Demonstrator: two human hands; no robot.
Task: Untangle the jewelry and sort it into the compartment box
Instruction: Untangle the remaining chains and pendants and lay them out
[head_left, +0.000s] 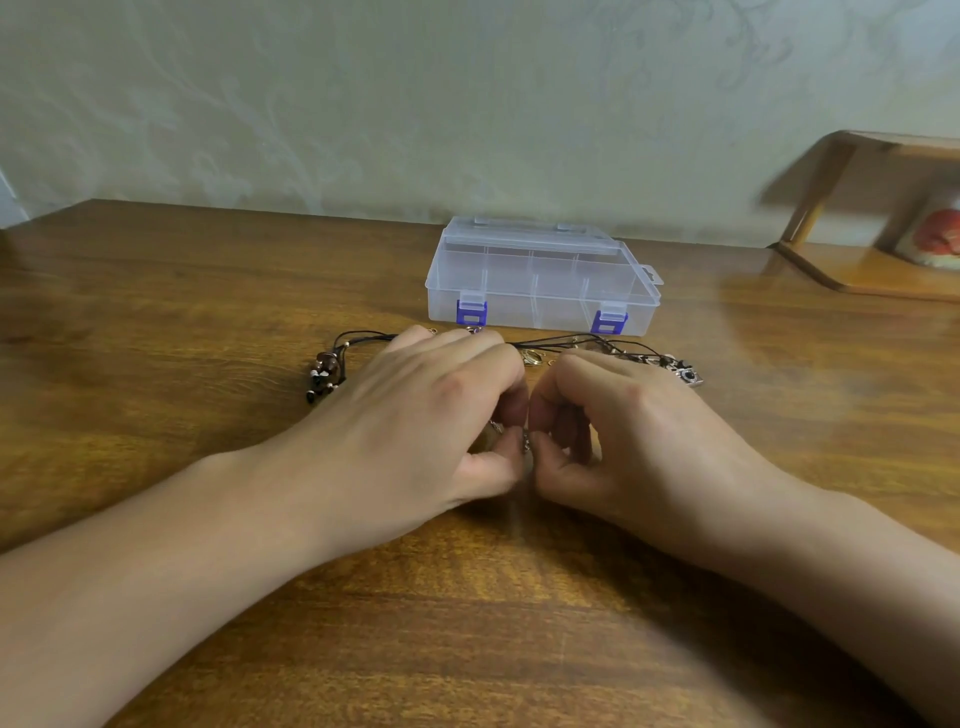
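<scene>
Two bare hands meet in the middle of a brown wooden bench (156, 322). The left hand (431, 415) and the right hand (623, 421) are side by side, with the fingertips almost touching. The fingers of both hands are curled in, and each grip is narrow, pinching a tiny silver bit of chain (524, 439) between thumb and finger (it is too small to tell what kind of piece it is).

Just behind the hands lies the tangle of jewelry (550, 347). Thin black cords run across the bench from left to right, partly hidden by the knuckles. At the left end hangs a bunch of dark brown beads (323, 371). At the right end sits a small silver charm with a dark stone (688, 375). A little gold ring (532, 357) shows between the two hands.

Behind the jewelry, close to it, stands the clear compartment box (540, 280). Its lid is down, and two blue clasps (471, 312) sit on the front side. You can see the walls of the compartments through the plastic.

Far to the right is a small wooden shelf (872, 270), with something red and white on it, too blurry to tell
</scene>
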